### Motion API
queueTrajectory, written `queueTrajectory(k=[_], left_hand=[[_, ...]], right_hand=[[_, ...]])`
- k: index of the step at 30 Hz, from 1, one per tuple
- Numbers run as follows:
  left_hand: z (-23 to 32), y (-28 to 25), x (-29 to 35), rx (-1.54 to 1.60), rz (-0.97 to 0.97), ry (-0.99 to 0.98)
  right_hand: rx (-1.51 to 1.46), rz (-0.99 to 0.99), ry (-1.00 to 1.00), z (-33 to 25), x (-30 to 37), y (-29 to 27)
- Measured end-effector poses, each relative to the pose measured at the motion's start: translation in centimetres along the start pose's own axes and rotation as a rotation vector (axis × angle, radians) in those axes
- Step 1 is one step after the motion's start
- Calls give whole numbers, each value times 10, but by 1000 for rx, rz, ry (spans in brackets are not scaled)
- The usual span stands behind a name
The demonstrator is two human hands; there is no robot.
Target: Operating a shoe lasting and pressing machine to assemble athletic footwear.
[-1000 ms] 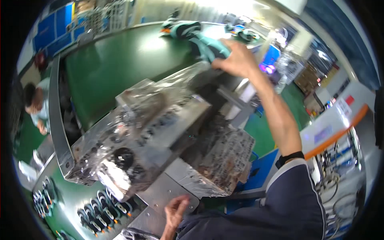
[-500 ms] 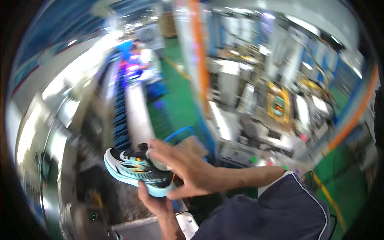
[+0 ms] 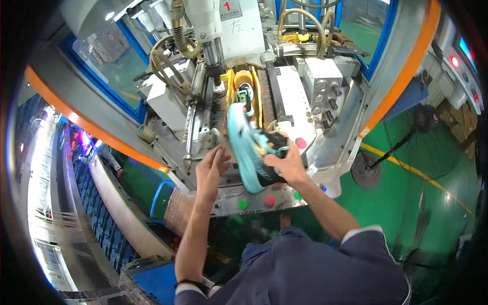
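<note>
A sneaker (image 3: 244,150) with a light teal sole and black upper is held up in front of a machine, its sole turned to the left. My right hand (image 3: 291,163) grips it around the upper and collar, thumb toward me. To the left of the sole is my left hand (image 3: 209,170), its fingers loosely bent and apart from the shoe, with nothing seen in them. Just beyond, a second shoe (image 3: 245,96), partly hidden by the held one, sits in the machine's yellow-sided holder (image 3: 258,104).
Green and red push buttons (image 3: 270,200) line the machine's front edge. Orange-edged posts (image 3: 401,76) flank it on both sides. A metal press cylinder (image 3: 213,53) hangs near the holder. At left runs a conveyor (image 3: 104,218); at right stands a fan (image 3: 422,119).
The view has swung right from the conveyor side to face the machine. The sneaker has come along and been turned up on end; my left hand has left it, and my right hand grips it.
</note>
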State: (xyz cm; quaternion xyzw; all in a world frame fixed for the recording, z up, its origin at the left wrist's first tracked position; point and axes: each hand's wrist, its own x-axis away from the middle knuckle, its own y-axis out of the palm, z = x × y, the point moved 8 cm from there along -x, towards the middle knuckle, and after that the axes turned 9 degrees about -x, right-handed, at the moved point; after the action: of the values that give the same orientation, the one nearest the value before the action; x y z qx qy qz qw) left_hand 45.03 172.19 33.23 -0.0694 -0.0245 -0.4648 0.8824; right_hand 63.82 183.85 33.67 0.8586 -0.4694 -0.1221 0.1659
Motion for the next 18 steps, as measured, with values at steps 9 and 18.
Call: queueTrajectory(k=[9,18], left_hand=[[-52,70,-256,-654,304,106],[-121,24,-286,-146,262,-171]], right_hand=[[418,467,-207,-67,-18,-144],[704,450,-191,-83,-135,-127]])
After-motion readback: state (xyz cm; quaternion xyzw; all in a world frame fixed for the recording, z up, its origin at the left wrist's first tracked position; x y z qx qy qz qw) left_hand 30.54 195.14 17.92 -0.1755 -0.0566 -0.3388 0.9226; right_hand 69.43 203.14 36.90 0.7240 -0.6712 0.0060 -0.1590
